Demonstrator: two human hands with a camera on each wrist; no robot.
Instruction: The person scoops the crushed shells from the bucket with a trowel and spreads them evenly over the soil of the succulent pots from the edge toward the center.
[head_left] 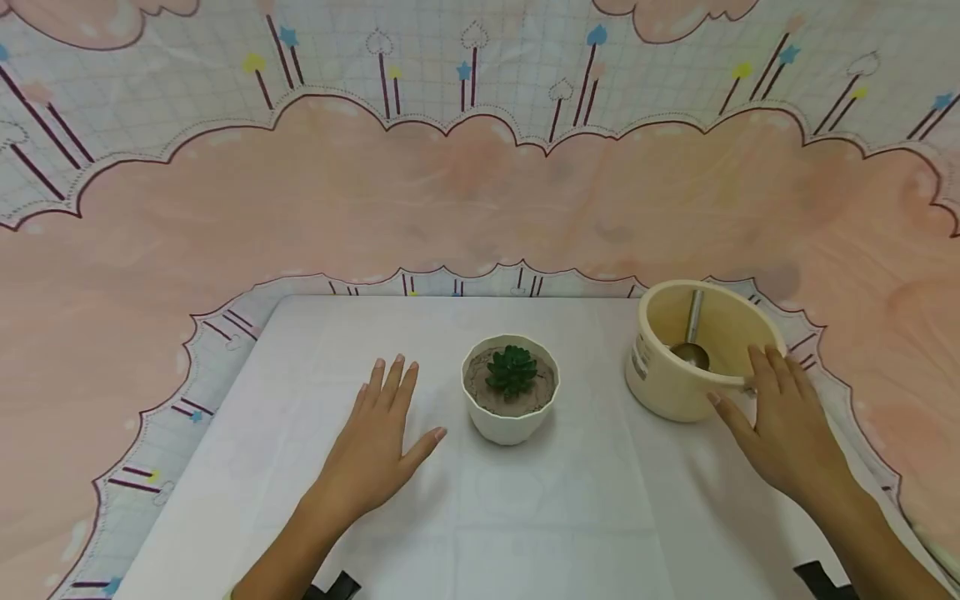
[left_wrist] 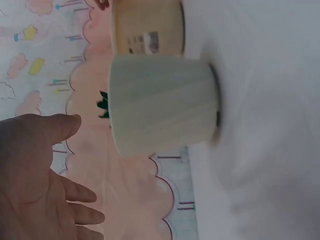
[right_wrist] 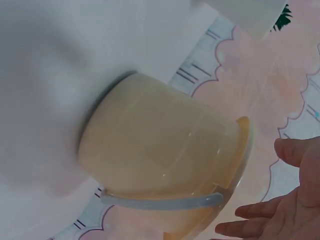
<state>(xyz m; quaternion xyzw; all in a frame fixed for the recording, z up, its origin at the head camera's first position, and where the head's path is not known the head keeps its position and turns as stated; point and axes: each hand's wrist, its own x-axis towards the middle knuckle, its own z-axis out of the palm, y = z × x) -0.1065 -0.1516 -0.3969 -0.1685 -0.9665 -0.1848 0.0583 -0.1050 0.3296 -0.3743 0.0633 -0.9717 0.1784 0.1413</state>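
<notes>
A small green succulent (head_left: 513,372) grows in a white pot (head_left: 504,429) of greyish soil, standing mid-table. To the pot's left, my left hand (head_left: 372,454) is held with fingers straight and thumb spread, holding nothing; the left wrist view shows a gap between the thumb and the white pot (left_wrist: 162,105). A cream bucket (head_left: 667,392) stands at the right, a metal spoon (head_left: 692,354) leaning inside it. Near the bucket's front right rim is my right hand (head_left: 795,442), fingers extended. The right wrist view shows those fingers beside the bucket (right_wrist: 160,145), gripping nothing, its grey handle (right_wrist: 165,202) hanging down.
A white tabletop (head_left: 540,517) lies under both containers, its back edge just behind them. Peach and white patterned cloth (head_left: 480,200) surrounds it behind and at the sides. Black straps (head_left: 337,586) show at the wrists.
</notes>
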